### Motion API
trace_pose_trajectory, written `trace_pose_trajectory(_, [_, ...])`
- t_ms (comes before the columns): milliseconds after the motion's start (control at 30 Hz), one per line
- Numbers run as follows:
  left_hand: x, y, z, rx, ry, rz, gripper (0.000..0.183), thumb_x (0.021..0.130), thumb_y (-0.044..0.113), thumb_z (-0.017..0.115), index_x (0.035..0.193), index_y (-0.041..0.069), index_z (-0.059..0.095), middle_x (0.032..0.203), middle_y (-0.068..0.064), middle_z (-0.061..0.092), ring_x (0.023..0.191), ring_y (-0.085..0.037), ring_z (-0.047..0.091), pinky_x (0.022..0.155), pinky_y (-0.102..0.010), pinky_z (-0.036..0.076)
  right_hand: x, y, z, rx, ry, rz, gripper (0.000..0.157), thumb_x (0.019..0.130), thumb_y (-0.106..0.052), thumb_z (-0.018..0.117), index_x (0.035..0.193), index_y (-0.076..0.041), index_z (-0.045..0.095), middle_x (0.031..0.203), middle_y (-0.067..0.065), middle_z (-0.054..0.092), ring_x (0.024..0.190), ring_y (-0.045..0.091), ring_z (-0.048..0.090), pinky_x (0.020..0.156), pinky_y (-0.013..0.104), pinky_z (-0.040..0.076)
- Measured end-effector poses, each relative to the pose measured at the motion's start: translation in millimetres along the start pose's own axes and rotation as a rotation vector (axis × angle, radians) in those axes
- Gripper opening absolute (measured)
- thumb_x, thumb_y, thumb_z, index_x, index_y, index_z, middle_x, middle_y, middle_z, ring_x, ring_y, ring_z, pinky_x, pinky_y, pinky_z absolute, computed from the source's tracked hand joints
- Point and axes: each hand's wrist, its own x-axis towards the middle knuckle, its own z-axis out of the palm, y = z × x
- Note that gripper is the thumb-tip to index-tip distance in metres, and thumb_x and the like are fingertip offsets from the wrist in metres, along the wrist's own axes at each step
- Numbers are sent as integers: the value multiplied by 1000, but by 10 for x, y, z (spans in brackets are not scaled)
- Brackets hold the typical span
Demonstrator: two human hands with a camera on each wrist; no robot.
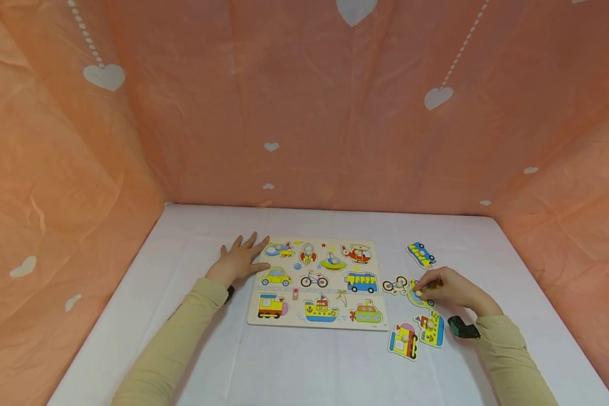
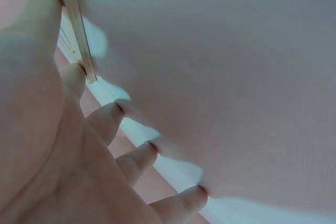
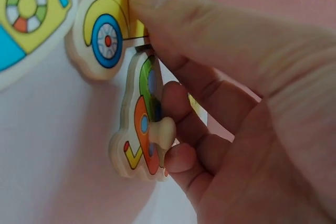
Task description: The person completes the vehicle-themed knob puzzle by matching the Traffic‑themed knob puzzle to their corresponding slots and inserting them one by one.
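Observation:
My left hand (image 1: 237,260) lies with fingers spread at the left edge of a wooden knob puzzle board (image 1: 294,326). In the left wrist view, the thumb and a fingertip (image 2: 74,77) touch the board's edge while the other fingertips rest on the white cloth. To the board's right, my right hand (image 1: 449,288) has thumb and forefinger at the knob of a yellow car piece (image 3: 107,11), pinching it. Beneath its curled lower fingers is a green and orange piece (image 3: 142,124), its knob right at those fingertips.
Near the right hand lie a bicycle piece (image 1: 395,285), a bus piece (image 1: 421,255), a ship piece (image 1: 432,329) and a train piece (image 1: 403,340). Knobbed pieces, including a helicopter (image 1: 356,254), sit in the board's top row. Orange cloth (image 1: 314,124) walls the back and sides.

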Motion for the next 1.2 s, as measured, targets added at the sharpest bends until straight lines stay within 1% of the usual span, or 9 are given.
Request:
trace_pose_trajectory(167, [2, -5, 5, 5, -1, 0, 81, 89, 56, 56, 154, 21, 23, 157, -17, 14, 138, -52, 9, 100, -75, 11, -2, -28, -5, 16, 13, 27, 12, 81, -12, 77, 91, -6, 75, 95, 4, 68, 81, 9, 53, 66, 21, 45])
trace_pose_trajectory(267, [-3, -1, 2, 3, -2, -4, 81, 89, 56, 57, 154, 21, 22, 158, -17, 13, 139, -51, 9, 100, -76, 10, 5, -34, 1, 9, 36, 47, 12, 81, -14, 77, 91, -8, 75, 93, 4, 67, 79, 10, 52, 64, 21, 44])
trace_pose_trajectory(500, [1, 1, 6, 1, -3, -3, 81, 89, 55, 57, 154, 21, 22, 158, -17, 13, 138, -52, 9, 100, -75, 10, 33, -2, 33, -9, 68, 37, 11, 80, -15, 78, 89, -8, 74, 87, 2, 67, 72, 9, 51, 60, 21, 43])
trace_pose_trajectory(700, [-16, 18, -8, -5, -10, -5, 81, 89, 55, 57, 154, 21, 22, 158, -17, 12, 138, -52, 8, 100, -75, 9, 33, -4, 32, 17, 50, 13, 13, 81, -11, 77, 93, -6, 74, 89, 3, 68, 70, 8, 52, 59, 21, 45])
trace_pose_trajectory(900, [-8, 10, 10, -2, -14, -11, 81, 89, 56, 57, 154, 22, 21, 158, -16, 11, 139, -51, 7, 101, -75, 8, 29, -22, 30, 26, 35, -5, 13, 81, -10, 76, 93, -4, 74, 89, 4, 68, 73, 9, 52, 61, 21, 45])
trace_pose_trajectory(1067, [-7, 15, 5, 4, -11, -10, 81, 89, 56, 56, 154, 22, 21, 158, -17, 11, 139, -51, 8, 100, -75, 9, 26, -33, 39, 8, 42, -15, 13, 78, -12, 79, 89, -7, 74, 81, 1, 64, 71, 9, 51, 61, 21, 43])
trace_pose_trajectory(1200, [-12, 17, -4, -5, -15, -14, 82, 89, 56, 57, 154, 22, 21, 158, -16, 11, 139, -51, 7, 101, -75, 8, 36, -41, 31, -4, 55, -8, 13, 79, -15, 79, 88, -8, 73, 76, -1, 58, 67, 10, 49, 57, 21, 41])
